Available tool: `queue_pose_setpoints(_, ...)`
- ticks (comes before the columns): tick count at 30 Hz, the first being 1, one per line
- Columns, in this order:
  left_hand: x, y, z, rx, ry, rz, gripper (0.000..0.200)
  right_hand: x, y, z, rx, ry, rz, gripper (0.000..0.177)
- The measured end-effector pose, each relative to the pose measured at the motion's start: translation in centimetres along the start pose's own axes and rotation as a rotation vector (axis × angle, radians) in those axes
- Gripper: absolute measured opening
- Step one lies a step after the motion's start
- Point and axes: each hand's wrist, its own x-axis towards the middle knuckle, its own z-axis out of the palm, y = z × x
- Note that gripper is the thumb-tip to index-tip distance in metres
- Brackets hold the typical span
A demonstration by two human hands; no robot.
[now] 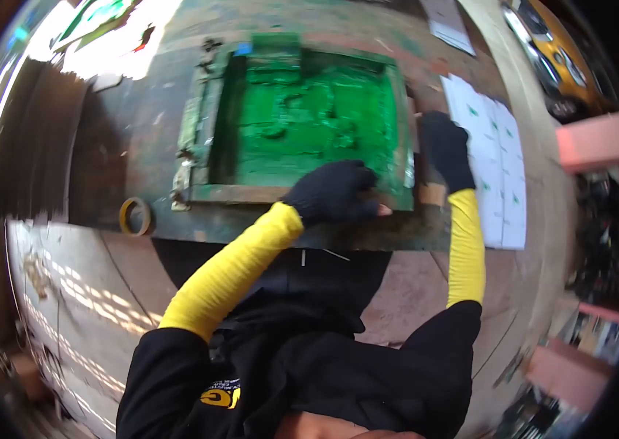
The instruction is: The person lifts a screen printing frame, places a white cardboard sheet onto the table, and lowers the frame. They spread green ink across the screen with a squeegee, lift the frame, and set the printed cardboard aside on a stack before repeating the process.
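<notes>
A wooden screen-printing frame (243,194), its mesh (368,110) smeared with green ink, lies on the dark table in front of me. My left hand (335,192), in a black glove, holds the frame's near rail toward the right corner, fingers curled over it and one bare fingertip showing. Just past the frame's right side is my right hand (448,146), also gloved, close to white sheets (496,161) with small green prints. Motion blur hides its fingers and anything in them. A green-coated squeegee-like block (274,58) rests across the frame's far end.
Metal hinge clamps (181,179) sit along the frame's left side. A tape roll (135,216) lies near the table's front left edge. Another paper (447,25) is at the far right. A yellow vehicle (562,55) and pink boxes (598,143) stand beyond the table.
</notes>
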Motion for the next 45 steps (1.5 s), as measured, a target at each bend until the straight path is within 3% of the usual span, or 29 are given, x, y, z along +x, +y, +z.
queue_pose_setpoints(2, 0.0, -0.1, -0.1, -0.035, 0.043, -0.03, 0.06, 5.2, -1.7, -0.7, 0.172, 0.129, -0.036, 0.025)
queue_pose_setpoints(4, -0.3, -0.1, 0.0, -0.083, 0.056, -0.034, 0.06, 10.2, -5.3, -1.5, 0.195, 0.184, 0.123, 0.037)
queue_pose_setpoints(6, -0.5, 0.1, -0.1, -0.077, 0.056, -0.041, 0.058, 15.8, -9.0, 0.2, 0.224, 0.22, 0.013, 0.052)
queue_pose_setpoints(10, -0.5, 0.0, 0.2, 0.031, 0.063, -0.04, 0.056, 24.4, -14.1, 7.7, 0.143, 0.04, 0.013, 0.088)
queue_pose_setpoints(11, -0.6, -0.1, 0.4, 0.075, 0.068, -0.041, 0.055, 25.7, -15.1, 8.8, 0.147, 0.045, 0.014, 0.088)
queue_pose_setpoints(13, -0.6, -0.2, 1.0, 0.06, 0.096, -0.048, 0.053, 27.9, -16.3, 10.3, -0.001, -0.171, 0.007, 0.096)
queue_pose_setpoints(16, -0.6, 0.5, 0.1, 0.014, 0.158, -0.067, 0.049, 29.9, -16.6, 10.2, -0.044, -0.257, -0.037, 0.098)
queue_pose_setpoints(18, -0.5, 0.9, -0.4, -0.005, 0.079, -0.088, 0.047, 30.1, -17.1, 10.5, -0.058, -0.309, -0.067, 0.099)
queue_pose_setpoints(21, -0.8, 1.1, -0.9, -0.028, 0.045, -0.126, 0.046, 28.2, -18.5, 8.8, 0.146, -0.179, -0.018, 0.094)
queue_pose_setpoints(25, -0.7, 0.5, 0.7, -0.042, 0.068, -0.12, 0.046, 26.5, -21.4, 6.4, 0.046, -0.182, -0.028, 0.086)
queue_pose_setpoints(26, -0.6, 0.2, 1.0, -0.019, 0.094, -0.106, 0.048, 25.8, -20.4, 6.3, 0.025, -0.181, -0.009, 0.086)
queue_pose_setpoints(29, 0.0, -0.1, 1.8, 0.03, 0.122, -0.057, 0.051, 23.9, -18.9, 7.2, 0.128, 0.182, -0.188, 0.076)
queue_pose_setpoints(35, -0.7, 0.7, 0.7, 0.098, 0.083, -0.074, 0.059, 20.0, -9.2, 5.1, 0.043, -0.001, -0.087, 0.065)
queue_pose_setpoints(38, -0.5, 0.6, 0.8, 0.112, 0.071, -0.076, 0.058, 17.6, -7.3, 4.5, -0.102, 0.222, -0.094, 0.073)
queue_pose_setpoints(45, -1.1, 0.5, 1.2, 0.103, 0.104, -0.056, 0.056, 15.4, -8.6, 4.4, -0.119, 0.207, -0.086, 0.068)
